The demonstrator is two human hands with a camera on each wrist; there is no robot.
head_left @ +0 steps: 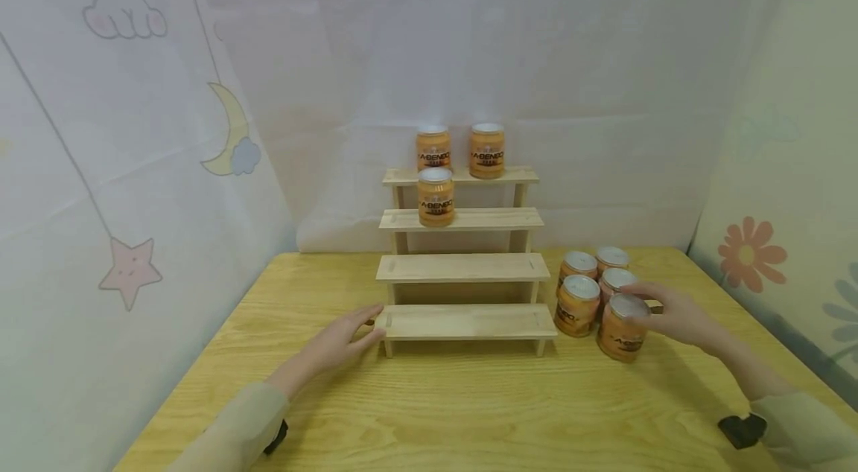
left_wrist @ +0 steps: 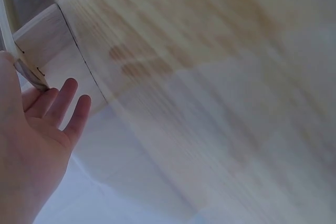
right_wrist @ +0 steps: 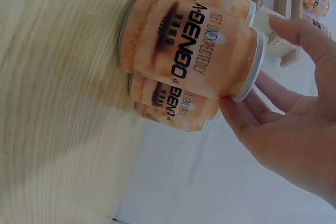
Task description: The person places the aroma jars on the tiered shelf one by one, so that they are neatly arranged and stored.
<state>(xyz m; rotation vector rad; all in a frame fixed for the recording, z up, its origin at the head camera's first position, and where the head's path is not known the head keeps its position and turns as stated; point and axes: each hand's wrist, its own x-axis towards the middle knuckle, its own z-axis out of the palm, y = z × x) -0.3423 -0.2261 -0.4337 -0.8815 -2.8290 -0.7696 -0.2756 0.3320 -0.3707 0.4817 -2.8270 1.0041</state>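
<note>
Pale sleeves (head_left: 244, 412) cross the lower corners. Beyond them, the right hand (head_left: 677, 316) arches over the silvery lid of the front A·BENBO drink can (head_left: 622, 336), which stands on the wood-grain table (head_left: 415, 412); whether thumb and fingers have a firm hold, I cannot tell. Four matching cans (head_left: 576, 308) cluster just behind and beside it. Left of these is the four-step wooden stand (head_left: 462, 269), its lowest step lightly gripped at the left end by the left hand's (head_left: 331, 345) thumb and fingers. Two shelved cans (head_left: 487, 152) occupy the top step, one the next down. With three cans up and five on the table, shelving looks under half done. Printed cloth (head_left: 536, 55) hangs behind.
</note>
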